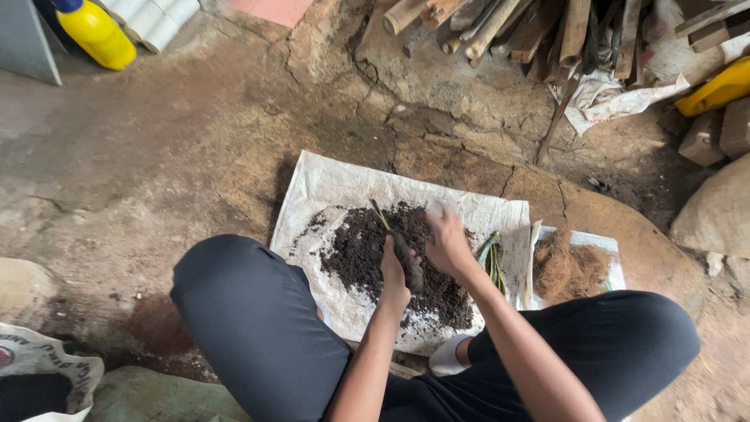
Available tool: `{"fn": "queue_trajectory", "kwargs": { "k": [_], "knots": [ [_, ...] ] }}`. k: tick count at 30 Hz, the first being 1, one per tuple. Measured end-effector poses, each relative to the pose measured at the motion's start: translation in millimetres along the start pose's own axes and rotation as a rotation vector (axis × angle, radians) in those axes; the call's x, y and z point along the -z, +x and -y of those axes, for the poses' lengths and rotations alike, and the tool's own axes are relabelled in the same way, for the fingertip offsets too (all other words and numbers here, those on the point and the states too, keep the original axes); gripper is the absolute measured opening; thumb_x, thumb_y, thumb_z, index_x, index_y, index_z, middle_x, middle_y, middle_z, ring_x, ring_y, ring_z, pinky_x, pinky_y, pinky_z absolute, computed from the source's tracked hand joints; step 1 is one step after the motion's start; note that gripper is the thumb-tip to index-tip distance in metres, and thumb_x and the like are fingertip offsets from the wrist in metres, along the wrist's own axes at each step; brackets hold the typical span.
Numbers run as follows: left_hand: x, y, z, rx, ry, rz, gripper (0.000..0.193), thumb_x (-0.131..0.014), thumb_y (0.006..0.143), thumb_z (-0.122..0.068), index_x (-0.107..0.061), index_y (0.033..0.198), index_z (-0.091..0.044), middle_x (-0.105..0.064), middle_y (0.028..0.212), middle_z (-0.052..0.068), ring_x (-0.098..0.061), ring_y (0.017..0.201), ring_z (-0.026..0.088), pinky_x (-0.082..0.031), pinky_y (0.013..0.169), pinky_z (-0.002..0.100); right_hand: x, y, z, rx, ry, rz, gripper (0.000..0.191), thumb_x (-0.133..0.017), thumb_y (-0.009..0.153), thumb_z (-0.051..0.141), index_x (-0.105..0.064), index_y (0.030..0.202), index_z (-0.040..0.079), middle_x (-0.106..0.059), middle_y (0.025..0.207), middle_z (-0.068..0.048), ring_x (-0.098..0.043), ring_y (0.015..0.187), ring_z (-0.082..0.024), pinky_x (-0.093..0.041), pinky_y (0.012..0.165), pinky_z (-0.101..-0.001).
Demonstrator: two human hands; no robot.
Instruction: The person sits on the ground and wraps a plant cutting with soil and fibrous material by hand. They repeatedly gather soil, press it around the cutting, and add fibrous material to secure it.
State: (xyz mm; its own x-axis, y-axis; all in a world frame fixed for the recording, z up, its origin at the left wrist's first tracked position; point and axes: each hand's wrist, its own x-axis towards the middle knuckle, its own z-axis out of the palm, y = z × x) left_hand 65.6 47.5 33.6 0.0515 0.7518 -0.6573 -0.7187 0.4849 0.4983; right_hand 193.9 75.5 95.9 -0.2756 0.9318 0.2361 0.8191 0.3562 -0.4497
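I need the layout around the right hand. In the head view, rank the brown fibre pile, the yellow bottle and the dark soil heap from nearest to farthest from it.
1. Dark soil heap: directly under the right hand, on the white sack.
2. Brown fibre pile: to its right, on a separate sheet.
3. Yellow bottle: far off in the upper-left corner.

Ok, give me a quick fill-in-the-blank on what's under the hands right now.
1. Both hands, left hand and right hand, work in a pile of dark ____.
2. The pile lies on a white woven ____.
3. The brown coconut fibre lies to the pile's ____.
4. The plastic bottle at top left is ____.

Missing: soil; sack; right; yellow
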Motion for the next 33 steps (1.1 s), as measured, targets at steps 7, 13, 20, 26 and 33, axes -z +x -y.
{"fn": "queue_trajectory", "kwargs": {
  "k": [7,13,20,26,33],
  "knots": [
    [23.4,5.6,9.3,-0.156,0.615,-0.269,0.055,-0.056,0.102,-0.053,-0.058,0.124,-0.003,-0.066,0.084,0.009,-0.066,0.072,0.023,-0.052,0.067,0.039,-10.0,5.7,-24.8,-0.210,0.272,0.126,0.042,-0.043,0.076,-0.017,-0.076,0.091,0.005,-0.077,0.074,-0.011,-0.074,0.063,-0.021,-0.060,0.063,-0.0341],
    [52.8,0.7,23.2,-0.348,1.279,-0.353,0.063,-0.075,0.089,-0.045,-0.053,0.132,-0.005,-0.071,0.109,0.018,-0.071,0.098,0.037,-0.057,0.084,0.047,-66.1,-34.9,-71.2,-0.440,0.341,0.314,0.049,-0.038,0.075,-0.016,-0.079,0.093,0.003,-0.073,0.079,-0.016,-0.069,0.068,-0.025,-0.056,0.066,-0.0406],
    [73.0,7.4,40.0,-0.455,1.697,-0.223,0.072,-0.076,0.089,-0.033,-0.043,0.148,-0.011,-0.063,0.123,0.013,-0.062,0.114,0.033,-0.055,0.088,0.046,-101.8,-63.4,-89.0,-0.508,0.294,0.378,0.056,-0.042,0.073,-0.014,-0.078,0.113,0.004,-0.074,0.083,-0.021,-0.065,0.072,-0.029,-0.055,0.074,-0.0448],
    [69.4,8.7,36.0,-0.458,1.871,-0.307,0.069,-0.073,0.092,-0.037,-0.041,0.150,-0.014,-0.054,0.138,0.010,-0.047,0.132,0.030,-0.041,0.106,0.046,-97.3,-57.5,-68.1,-0.669,0.377,0.266,0.059,-0.067,0.089,0.005,-0.051,0.145,0.012,-0.078,0.109,-0.010,-0.071,0.060,-0.015,-0.060,0.058,-0.0362],
    [40.3,-2.0,32.3,-0.760,1.572,-0.428,0.048,-0.052,0.099,-0.052,-0.071,0.114,-0.011,-0.054,0.141,0.016,-0.037,0.140,0.037,-0.022,0.110,0.065,-79.5,-50.3,-65.4,-0.963,0.299,-0.048,0.075,-0.050,0.085,-0.013,-0.044,0.153,0.016,-0.073,0.126,-0.006,-0.071,0.054,-0.019,-0.055,0.052,-0.0301]
  ]
}}
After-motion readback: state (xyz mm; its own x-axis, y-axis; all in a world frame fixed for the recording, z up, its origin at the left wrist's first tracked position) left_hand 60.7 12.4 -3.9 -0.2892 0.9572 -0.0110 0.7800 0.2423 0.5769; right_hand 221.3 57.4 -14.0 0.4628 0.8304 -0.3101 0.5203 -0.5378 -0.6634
